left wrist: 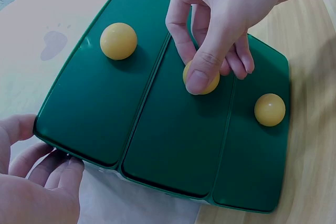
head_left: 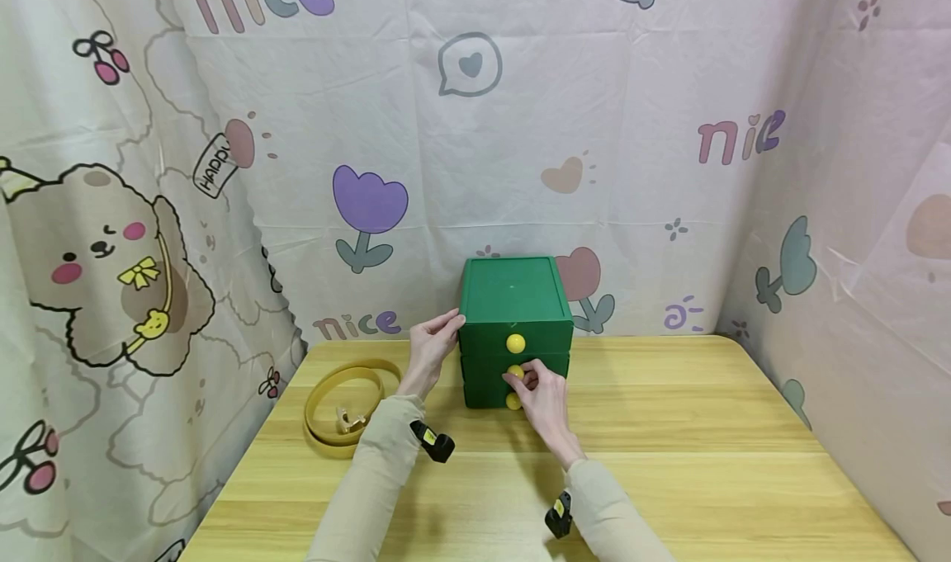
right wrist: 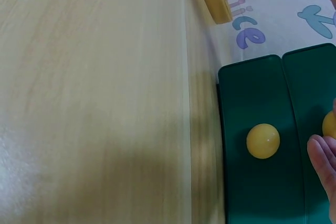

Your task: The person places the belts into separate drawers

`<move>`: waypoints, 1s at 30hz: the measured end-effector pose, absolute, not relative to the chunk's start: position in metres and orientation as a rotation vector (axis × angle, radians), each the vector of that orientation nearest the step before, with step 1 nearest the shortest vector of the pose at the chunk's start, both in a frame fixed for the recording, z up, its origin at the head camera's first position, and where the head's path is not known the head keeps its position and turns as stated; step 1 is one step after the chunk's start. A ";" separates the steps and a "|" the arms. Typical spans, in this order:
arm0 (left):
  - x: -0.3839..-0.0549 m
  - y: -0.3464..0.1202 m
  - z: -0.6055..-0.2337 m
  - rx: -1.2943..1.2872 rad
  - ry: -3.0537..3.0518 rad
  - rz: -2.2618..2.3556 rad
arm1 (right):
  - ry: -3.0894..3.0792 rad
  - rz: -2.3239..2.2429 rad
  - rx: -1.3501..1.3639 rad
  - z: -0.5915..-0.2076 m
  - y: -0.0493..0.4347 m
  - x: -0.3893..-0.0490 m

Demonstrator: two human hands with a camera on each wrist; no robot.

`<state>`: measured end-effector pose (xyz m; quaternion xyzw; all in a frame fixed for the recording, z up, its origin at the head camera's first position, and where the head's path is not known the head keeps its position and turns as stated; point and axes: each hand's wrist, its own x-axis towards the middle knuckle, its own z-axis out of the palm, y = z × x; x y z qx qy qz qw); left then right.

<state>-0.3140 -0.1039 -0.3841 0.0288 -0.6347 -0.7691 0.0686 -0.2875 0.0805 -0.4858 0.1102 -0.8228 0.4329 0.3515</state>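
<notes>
A small green drawer box [head_left: 516, 290] stands on the table, its three stacked drawers each fitted with a round yellow knob. My right hand [head_left: 544, 393] pinches the middle knob [left wrist: 214, 83] between thumb and finger, covering part of it. At the box's upper left front corner, my left hand [head_left: 431, 347] holds on, with fingers against the side, as the left wrist view shows. Above the right hand is the top knob [head_left: 516, 344]; just under it sits the bottom knob [right wrist: 263, 141]. All the drawer fronts look flush with the box.
A coiled yellow belt [head_left: 315, 438] lies on the wooden table [head_left: 706, 446] to the left of the box, beside my left forearm. Behind the table hangs a printed white cloth [head_left: 505, 133], close to the back of the box.
</notes>
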 end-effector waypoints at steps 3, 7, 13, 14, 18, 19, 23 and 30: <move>-0.314 -0.104 -0.385 0.085 -1.912 -2.314 | -2.127 1.128 0.286 -0.486 0.080 -0.287; -0.315 -0.104 -0.386 0.092 -1.909 -2.313 | -2.124 1.136 0.284 -0.486 0.080 -0.287; -0.315 -0.104 -0.385 0.096 -1.905 -2.320 | -2.138 1.132 0.254 -0.483 0.081 -0.285; -0.315 -0.105 -0.385 0.093 -1.909 -2.318 | -2.141 1.131 0.249 -0.483 0.081 -0.285; -0.315 -0.105 -0.385 0.091 -1.919 -2.316 | -2.157 1.126 0.236 -0.484 0.082 -0.285; -0.315 -0.105 -0.385 0.094 -1.916 -2.319 | -2.159 1.125 0.233 -0.484 0.082 -0.285; -0.314 -0.105 -0.385 0.104 -1.906 -2.323 | -2.166 1.120 0.230 -0.485 0.082 -0.285; -0.314 -0.104 -0.386 0.088 -1.907 -2.318 | -2.166 1.133 0.228 -0.482 0.084 -0.282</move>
